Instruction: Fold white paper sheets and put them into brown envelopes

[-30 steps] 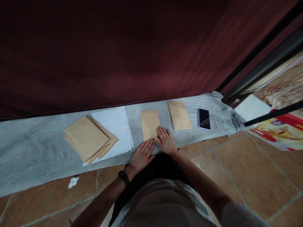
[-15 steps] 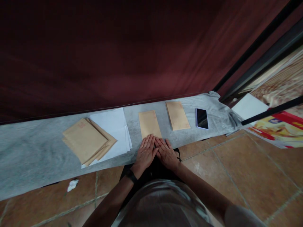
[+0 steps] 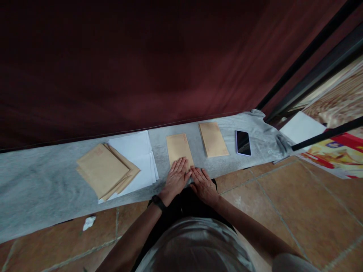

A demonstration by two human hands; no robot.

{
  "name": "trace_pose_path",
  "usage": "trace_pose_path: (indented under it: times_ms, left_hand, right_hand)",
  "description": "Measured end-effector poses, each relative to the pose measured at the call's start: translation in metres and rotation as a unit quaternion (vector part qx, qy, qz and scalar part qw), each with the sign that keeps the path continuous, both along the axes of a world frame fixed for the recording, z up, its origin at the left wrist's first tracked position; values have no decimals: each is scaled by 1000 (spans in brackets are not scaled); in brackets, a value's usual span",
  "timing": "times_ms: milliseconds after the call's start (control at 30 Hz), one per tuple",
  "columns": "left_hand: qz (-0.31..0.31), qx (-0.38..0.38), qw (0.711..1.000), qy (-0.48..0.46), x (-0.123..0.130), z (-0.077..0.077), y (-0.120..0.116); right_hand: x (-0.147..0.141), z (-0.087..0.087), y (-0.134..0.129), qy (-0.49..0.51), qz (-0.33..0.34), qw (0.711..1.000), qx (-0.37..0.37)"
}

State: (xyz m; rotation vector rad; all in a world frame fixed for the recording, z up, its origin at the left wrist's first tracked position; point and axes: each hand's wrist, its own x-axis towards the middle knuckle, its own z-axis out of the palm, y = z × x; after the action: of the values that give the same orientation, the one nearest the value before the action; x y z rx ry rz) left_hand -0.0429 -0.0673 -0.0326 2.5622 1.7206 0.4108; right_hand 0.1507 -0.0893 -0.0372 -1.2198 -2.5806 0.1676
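A brown envelope (image 3: pixel 178 147) lies flat on the grey cloth in front of me. My left hand (image 3: pixel 176 178) rests on its near end, fingers stretched out and palm down. Beside it, my right hand (image 3: pixel 203 185) lies flat with fingers extended, its fingertips at the envelope's near right corner. Several brown envelopes (image 3: pixel 103 168) are piled at the left, partly over white paper sheets (image 3: pixel 136 147). To the right is a small stack of brown envelopes (image 3: pixel 214 139).
A phone (image 3: pixel 243 142) with a pale purple edge lies right of the envelopes on the grey cloth (image 3: pixel 36 181). Black bars (image 3: pixel 312 49) and a colourful printed box (image 3: pixel 337 153) stand at the right. Crumpled white paper (image 3: pixel 89 223) is on the tiled floor.
My left hand has slid slightly forward on the envelope. My right hand has moved a little back and right, so the two hands are farther apart.
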Motion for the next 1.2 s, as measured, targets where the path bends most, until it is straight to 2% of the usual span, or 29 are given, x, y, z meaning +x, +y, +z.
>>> trace_pose_path:
  times_ms: [133,267,567,733,833,933,1000,1200]
  left_hand:
    - [-2,-11,1000,1,13,-5,40]
    - [4,-18,1000,24,12,-7,67]
    - [47,-6,999,-19,13,-15,84]
    - [66,-40,997,1,17,-7,98]
    - [72,-33,997,15,18,-3,104]
    - [64,-25,997,20,17,-2,97]
    - [53,-26,998,27,15,-3,84]
    - [8,-1,1000,16,-2,-4,10]
  right_hand:
    - [0,-1,1,-3,3,1000,-6]
    - [0,1,3,-10,3,1000,-10]
    - [2,4,4,-16,18,1000,-3]
    - [0,4,5,-21,16,1000,-5]
    - [-1,2,4,-20,12,1000,-6]
    - [-1,-1,2,-17,8,1000,-3]
    - [-2,-3,1,-14,4,1000,1]
    - [-2,-9,0,-9,0,1000,19]
